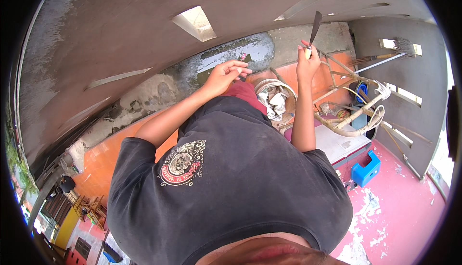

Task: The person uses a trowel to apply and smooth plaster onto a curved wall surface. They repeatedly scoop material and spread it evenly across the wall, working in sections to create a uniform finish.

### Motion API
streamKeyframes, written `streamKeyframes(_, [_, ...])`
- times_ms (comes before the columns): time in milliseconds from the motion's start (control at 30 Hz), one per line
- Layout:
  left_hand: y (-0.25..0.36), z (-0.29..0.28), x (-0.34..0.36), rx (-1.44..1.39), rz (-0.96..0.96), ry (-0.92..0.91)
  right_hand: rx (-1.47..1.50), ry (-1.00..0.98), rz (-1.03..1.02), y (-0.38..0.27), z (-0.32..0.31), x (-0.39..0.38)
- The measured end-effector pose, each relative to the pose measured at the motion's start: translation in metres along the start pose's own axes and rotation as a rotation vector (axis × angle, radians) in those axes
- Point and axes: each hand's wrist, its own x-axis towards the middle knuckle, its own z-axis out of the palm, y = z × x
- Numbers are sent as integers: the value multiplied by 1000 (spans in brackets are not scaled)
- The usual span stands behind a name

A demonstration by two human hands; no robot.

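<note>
In my right hand [308, 63] a knife [315, 27] is held upright by its pale handle, its dark blade pointing up and away from me. My left hand [225, 77] is raised in front of my body with its fingers curled together. A small pink-tipped thing [243, 56] shows just above those fingers, and a dark bit shows below them. I cannot make out what it is. Between my two arms stands a round pale bucket [292, 91] with crumpled white material [275, 102] inside it.
To the right, a bamboo frame [353, 126] with white binding leans over a white-topped box [344, 142]. A blue plastic stool [366, 169] lies on the pink floor. A brush [404, 47] hangs near the grey wall [120, 29], which has slanted openings. Wet concrete [262, 44] lies ahead.
</note>
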Motion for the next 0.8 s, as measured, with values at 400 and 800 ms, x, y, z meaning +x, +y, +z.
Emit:
streamKeyframes(400, [15, -76, -66, -108, 157, 320, 162, -255, 82, -40, 85, -137])
streamKeyframes(800, [50, -77, -70, 53, 309, 294, 517, -503, 39, -86, 138, -104])
